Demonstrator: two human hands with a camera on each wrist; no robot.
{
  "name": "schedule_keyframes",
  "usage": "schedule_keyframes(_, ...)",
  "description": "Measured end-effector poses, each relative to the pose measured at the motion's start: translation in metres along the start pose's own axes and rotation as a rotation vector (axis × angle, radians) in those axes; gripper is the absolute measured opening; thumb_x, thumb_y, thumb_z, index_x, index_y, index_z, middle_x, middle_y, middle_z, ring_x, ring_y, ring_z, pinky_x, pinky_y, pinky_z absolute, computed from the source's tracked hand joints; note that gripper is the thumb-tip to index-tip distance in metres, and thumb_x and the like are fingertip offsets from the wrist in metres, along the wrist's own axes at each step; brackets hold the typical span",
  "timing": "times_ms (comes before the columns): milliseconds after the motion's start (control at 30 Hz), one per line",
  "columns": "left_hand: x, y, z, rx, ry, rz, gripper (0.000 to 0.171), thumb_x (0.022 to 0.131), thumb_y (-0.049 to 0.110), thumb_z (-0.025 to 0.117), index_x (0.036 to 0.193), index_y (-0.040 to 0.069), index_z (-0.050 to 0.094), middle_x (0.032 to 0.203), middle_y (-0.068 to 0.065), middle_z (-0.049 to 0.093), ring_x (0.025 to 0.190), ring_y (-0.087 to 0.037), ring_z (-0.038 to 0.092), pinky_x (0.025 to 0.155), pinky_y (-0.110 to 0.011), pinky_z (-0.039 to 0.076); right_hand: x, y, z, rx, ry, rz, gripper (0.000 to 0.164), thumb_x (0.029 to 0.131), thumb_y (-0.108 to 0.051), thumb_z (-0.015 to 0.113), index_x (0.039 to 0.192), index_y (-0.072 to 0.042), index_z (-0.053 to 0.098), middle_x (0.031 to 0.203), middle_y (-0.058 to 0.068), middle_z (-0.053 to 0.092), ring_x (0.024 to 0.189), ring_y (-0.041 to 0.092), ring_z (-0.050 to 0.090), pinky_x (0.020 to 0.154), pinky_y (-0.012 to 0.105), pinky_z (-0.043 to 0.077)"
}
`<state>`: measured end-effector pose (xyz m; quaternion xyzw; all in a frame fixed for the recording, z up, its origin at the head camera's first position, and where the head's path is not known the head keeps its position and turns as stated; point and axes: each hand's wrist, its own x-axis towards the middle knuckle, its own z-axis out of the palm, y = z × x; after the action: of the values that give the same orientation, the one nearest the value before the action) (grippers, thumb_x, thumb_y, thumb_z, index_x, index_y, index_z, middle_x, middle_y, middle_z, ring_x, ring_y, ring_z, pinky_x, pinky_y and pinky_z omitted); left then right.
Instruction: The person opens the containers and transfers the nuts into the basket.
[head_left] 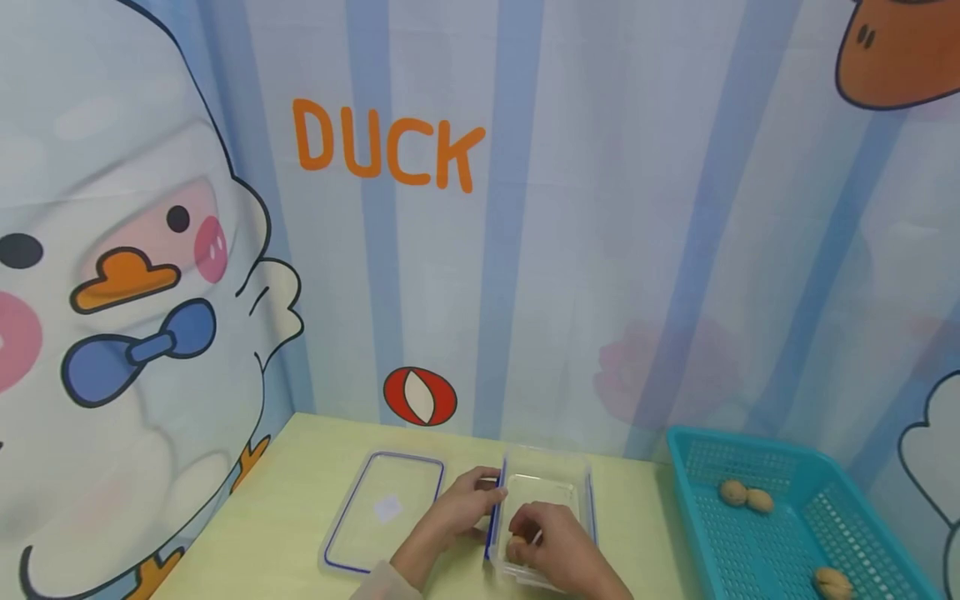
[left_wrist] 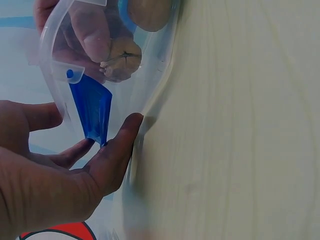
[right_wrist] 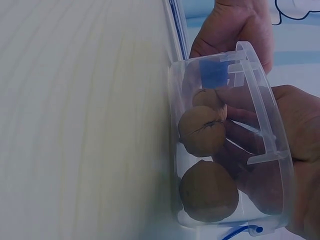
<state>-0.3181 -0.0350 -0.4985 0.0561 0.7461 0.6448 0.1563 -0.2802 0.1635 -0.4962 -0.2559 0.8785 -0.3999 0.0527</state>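
the left hand [head_left: 463, 502] clamps its grip on the left side of a clear box [head_left: 543, 463] on the desk [head_left: 255, 533]. the right hand's [head_left: 558, 542] grip pinches a walnut [head_left: 515, 549] inside, near two other walnuts [right_wrist: 209, 192]. a lid [head_left: 408, 479] lies left of the box, a turquoise basket [head_left: 694, 517] to its right.

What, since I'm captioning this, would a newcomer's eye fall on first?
Probably the cartoon duck on the backdrop, at far left, beside orange DUCK lettering. Next, the turquoise basket of walnuts at lower right. Then, low centre, the left hand grips a clear plastic box while the right hand touches a walnut inside.
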Motion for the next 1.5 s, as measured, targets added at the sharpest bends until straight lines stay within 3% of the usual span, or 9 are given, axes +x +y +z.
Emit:
schedule_keyframes(833, 0.002, 0.004, 0.003, -0.006, -0.004, -0.018, 0.049, 0.105, 0.017, 0.064, 0.149, -0.001, 0.051, 0.142, -0.023, 0.059, 0.124, -0.043, 0.062, 0.079, -0.053, 0.062, -0.002, 0.002, 0.0, -0.047, 0.073, -0.042, 0.011, 0.09, -0.008, 0.081, 0.098, -0.005, 0.074, 0.088, -0.006, 0.07, 0.079, 0.006, 0.064, 0.068, 0.027, 0.056)
schedule_keyframes(1067, 0.001, 0.001, 0.0, -0.022, -0.001, -0.006, 0.051, 0.105, 0.018, 0.065, 0.15, -0.002, 0.05, 0.143, -0.025, 0.058, 0.125, -0.045, 0.061, 0.082, -0.058, 0.061, -0.002, 0.001, 0.003, -0.115, 0.152, -0.078, 0.011, 0.091, -0.01, 0.082, 0.099, -0.008, 0.074, 0.093, -0.006, 0.07, 0.082, 0.01, 0.067, 0.071, 0.029, 0.057)
schedule_keyframes(1233, 0.002, 0.004, -0.001, -0.034, 0.008, -0.008, 0.054, 0.105, 0.019, 0.065, 0.151, -0.002, 0.049, 0.145, -0.025, 0.057, 0.127, -0.045, 0.06, 0.087, -0.062, 0.059, 0.001, -0.003, -0.004, -0.062, 0.204, -0.108, 0.017, 0.095, -0.018, 0.082, 0.101, -0.004, 0.073, 0.094, -0.002, 0.071, 0.084, 0.016, 0.07, 0.071, 0.03, 0.059)
schedule_keyframes(1367, 0.002, 0.003, -0.001, -0.049, 0.004, -0.014, 0.054, 0.104, 0.019, 0.065, 0.151, -0.003, 0.049, 0.144, -0.026, 0.058, 0.129, -0.048, 0.059, 0.084, -0.06, 0.06, -0.003, -0.009, -0.017, 0.003, 0.21, -0.104, 0.028, 0.099, -0.032, 0.074, 0.107, -0.005, 0.071, 0.099, -0.002, 0.07, 0.089, 0.014, 0.068, 0.075, 0.029, 0.06)
schedule_keyframes(1500, 0.002, -0.001, 0.001, -0.056, 0.003, -0.03, 0.053, 0.104, 0.018, 0.065, 0.15, -0.004, 0.05, 0.141, -0.023, 0.06, 0.128, -0.047, 0.059, 0.082, -0.059, 0.061, -0.015, -0.021, -0.033, -0.002, 0.216, -0.108, 0.022, 0.101, -0.031, 0.071, 0.11, -0.011, 0.07, 0.1, -0.005, 0.069, 0.093, 0.014, 0.068, 0.081, 0.029, 0.06)
